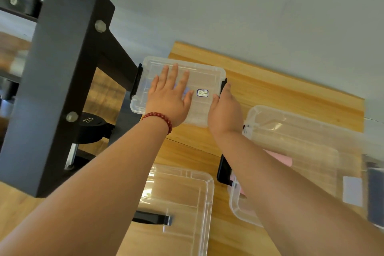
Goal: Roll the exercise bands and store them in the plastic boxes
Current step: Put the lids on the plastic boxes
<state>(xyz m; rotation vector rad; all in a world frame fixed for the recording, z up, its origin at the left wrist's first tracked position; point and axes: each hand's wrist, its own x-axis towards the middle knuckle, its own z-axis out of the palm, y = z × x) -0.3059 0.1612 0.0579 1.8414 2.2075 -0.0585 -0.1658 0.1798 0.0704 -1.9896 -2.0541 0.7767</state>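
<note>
Rack (68, 68): a black steel frame, square-edged and bolted, stood at left.
Weight (89, 129): a round black disc marked 22.5 sat low in the frame.
Left hand (168, 97): it lay flat on the lid, fingers straight and spread, pressing down, with a red bead bracelet (160, 117) at the wrist.
Box (207, 77): made of clear ribbed plastic with rounded corners, it sat at the far left corner of the pale wood table (280, 93), beside the rack.
Right hand (225, 108): it gripped the box's right end, thumb on the lid and fingers curled at the black latch (224, 84).
Handling: the box looked light, stiff and slick. The two latched ends seemed the surest holds, since the thin lid would likely flex.
Near box (180, 199): clear plastic like the first, it lay between the forearms.
Big box (301, 137): it stood at right, with a soft pink band (280, 158) showing blurred through its wall.
</note>
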